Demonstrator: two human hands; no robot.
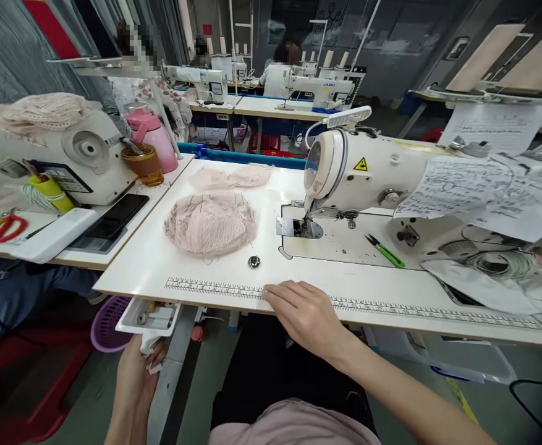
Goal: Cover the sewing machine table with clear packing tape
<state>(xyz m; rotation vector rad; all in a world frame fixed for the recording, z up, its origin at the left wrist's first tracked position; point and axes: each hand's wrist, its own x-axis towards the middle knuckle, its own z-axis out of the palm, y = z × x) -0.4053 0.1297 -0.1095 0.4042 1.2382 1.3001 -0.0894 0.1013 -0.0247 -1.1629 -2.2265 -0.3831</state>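
Observation:
Below the table's left front edge, my left hand (136, 371) has its fingers curled round a small white piece (149, 345), whose kind I cannot make out. Right above it is a small white drawer (129, 322) with small items inside. My right hand (305, 315) lies flat over the table's front edge, on the printed ruler strip (224, 288), holding nothing. A round metal bobbin case (254, 262) rests on the tabletop beyond it. Further back lie a pale pink lace piece (210, 225) with loose threads and a second sheer pink piece (231, 177).
A white sewing machine (368, 167) stands on the right, with handwritten papers (460, 185) on it. Green thread snips (385, 251) lie on its bed. On the left are another machine (89, 148), a phone (117, 216), scissors (2, 230) and a purple basket (106, 327).

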